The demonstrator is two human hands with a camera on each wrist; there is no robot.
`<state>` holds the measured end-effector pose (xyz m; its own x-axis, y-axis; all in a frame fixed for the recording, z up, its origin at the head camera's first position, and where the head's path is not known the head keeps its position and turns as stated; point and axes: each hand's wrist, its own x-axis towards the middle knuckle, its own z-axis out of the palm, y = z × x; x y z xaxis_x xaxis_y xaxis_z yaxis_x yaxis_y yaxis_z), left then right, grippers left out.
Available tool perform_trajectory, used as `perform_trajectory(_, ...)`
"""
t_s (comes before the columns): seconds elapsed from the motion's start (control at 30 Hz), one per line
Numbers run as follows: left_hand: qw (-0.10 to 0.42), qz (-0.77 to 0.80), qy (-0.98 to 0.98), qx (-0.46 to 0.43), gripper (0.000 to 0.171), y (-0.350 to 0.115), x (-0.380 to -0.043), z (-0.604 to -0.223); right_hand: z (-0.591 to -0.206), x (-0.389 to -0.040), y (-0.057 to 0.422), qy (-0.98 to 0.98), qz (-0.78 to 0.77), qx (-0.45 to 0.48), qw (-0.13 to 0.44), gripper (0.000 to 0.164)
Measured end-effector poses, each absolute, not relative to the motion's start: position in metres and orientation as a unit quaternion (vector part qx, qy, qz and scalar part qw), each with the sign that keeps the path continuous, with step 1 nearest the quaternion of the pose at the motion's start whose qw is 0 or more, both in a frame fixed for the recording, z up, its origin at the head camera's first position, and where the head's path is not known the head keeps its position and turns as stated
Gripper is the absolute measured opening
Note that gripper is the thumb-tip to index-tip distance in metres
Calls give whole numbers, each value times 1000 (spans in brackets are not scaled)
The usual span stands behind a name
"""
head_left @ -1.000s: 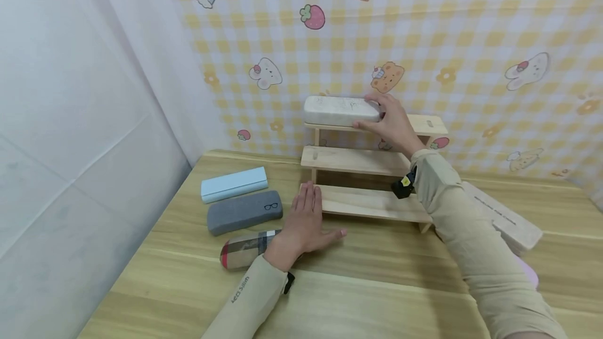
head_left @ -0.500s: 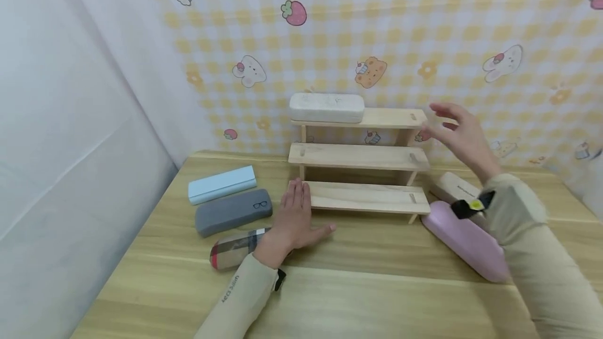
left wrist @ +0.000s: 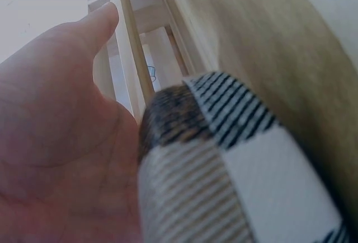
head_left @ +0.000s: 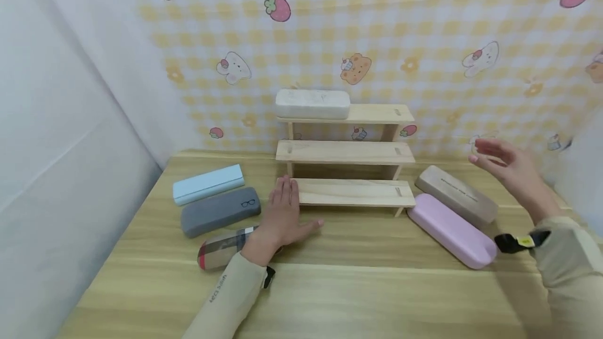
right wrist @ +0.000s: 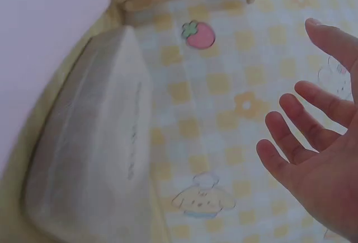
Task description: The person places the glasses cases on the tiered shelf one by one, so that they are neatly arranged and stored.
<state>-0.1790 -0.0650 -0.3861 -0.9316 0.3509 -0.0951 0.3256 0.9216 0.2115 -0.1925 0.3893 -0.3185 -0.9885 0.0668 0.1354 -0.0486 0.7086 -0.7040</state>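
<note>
My left hand (head_left: pixel 279 218) lies with straight fingers against the left end of the lowest step of a three-tier wooden shelf (head_left: pixel 348 192). Beneath that wrist is a plaid glasses case (head_left: pixel 223 249), partly hidden by the forearm; the left wrist view shows its checked end (left wrist: pixel 224 159) close beside the palm. My right hand (head_left: pixel 515 174) hovers at the right with relaxed fingers and holds nothing. Nearest to it are a beige-grey glasses case (head_left: pixel 457 195) with small lettering and a lilac glasses case (head_left: pixel 452 232). On the top tier's left half rests a white glasses case (head_left: pixel 313 104).
Left of the shelf, a light blue glasses case (head_left: pixel 208 184) lies behind a grey one (head_left: pixel 220 211) with a glasses drawing. A yellow checked cloth (head_left: pixel 424 30) hangs behind the wooden table (head_left: pixel 353 297). A pale wall (head_left: pixel 61 119) stands at the left.
My right hand has let go of the white case on the top tier and moved right and down, over the beige-grey case. The left hand stays at the shelf; the view has shifted right.
</note>
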Motion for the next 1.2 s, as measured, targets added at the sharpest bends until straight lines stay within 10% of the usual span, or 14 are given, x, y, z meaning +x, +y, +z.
perform_trajectory(1.2, 69, 92, 978, 173, 105, -66, -178, -382, -435, -148, 428, -754, 651, 16, 84, 53)
